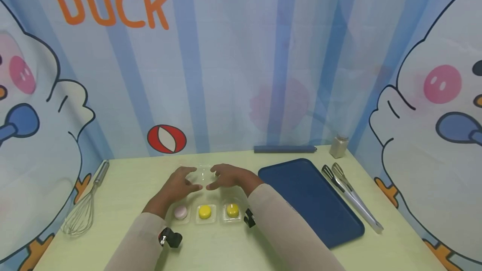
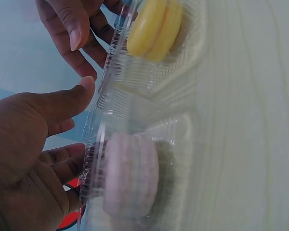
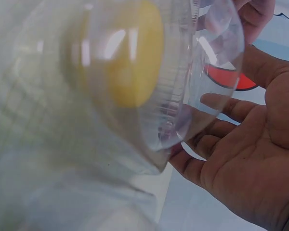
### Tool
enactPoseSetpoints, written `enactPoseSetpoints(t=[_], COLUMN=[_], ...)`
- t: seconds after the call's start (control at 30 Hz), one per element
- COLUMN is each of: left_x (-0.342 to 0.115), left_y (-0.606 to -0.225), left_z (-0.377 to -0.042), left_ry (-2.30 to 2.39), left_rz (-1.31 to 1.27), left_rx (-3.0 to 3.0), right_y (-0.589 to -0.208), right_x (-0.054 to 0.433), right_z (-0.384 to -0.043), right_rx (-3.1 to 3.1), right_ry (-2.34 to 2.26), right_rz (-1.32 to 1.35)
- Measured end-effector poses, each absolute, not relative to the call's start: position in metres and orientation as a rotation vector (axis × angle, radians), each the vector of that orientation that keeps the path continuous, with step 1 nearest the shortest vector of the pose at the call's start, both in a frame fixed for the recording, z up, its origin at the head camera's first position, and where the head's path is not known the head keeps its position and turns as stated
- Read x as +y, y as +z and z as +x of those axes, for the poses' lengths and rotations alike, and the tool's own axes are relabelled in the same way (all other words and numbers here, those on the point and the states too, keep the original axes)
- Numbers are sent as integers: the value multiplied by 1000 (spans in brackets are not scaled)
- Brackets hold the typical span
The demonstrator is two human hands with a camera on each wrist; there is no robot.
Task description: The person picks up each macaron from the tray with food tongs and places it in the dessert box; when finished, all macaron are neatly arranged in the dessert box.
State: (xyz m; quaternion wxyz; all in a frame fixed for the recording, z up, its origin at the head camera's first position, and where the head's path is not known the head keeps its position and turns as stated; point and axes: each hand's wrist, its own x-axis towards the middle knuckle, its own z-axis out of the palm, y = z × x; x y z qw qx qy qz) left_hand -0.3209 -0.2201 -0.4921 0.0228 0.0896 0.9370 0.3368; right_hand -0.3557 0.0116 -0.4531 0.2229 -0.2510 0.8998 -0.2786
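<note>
Just behind a row of clear plastic boxes, my left hand [image 1: 178, 184] and right hand [image 1: 228, 176] face each other with thumbs and fingers spread apart. Between them is another clear plastic box [image 1: 203, 172]; whether the fingertips touch it I cannot tell. The row has a pink macaron [image 1: 180, 212] at left, a yellow macaron [image 1: 205, 211] in the middle and another yellow macaron [image 1: 232, 210] at right, each in its own box. In the left wrist view, the pink macaron [image 2: 131, 175] stands before my loosely bent left fingers. My right hand [image 3: 250, 130] is partly behind clear plastic.
A blue tray [image 1: 308, 200] lies at right, with metal tongs [image 1: 352, 195] beside it. Toward the back are a dark blue bar [image 1: 285, 149] and a small shaker [image 1: 339, 146]. A whisk [image 1: 84, 206] lies at left. A printed curtain [image 1: 233, 53] hangs behind the table.
</note>
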Motion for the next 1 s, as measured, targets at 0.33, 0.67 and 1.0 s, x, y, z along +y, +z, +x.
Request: enactPoseSetpoints(t=[0.33, 0.67, 1.0], left_x=[-219, -219, -215], left_y=[-494, -494, -489], left_z=[-322, -321, -313], left_ry=[1039, 1046, 1066], left_rz=[253, 267, 273], left_rx=[2879, 2874, 2879], right_y=[-457, -460, -453], right_x=[12, 11, 17], right_z=[-358, -357, -353], right_rx=[2474, 2480, 2529], right_ry=[-774, -754, -770], right_rz=[-689, -704, -679])
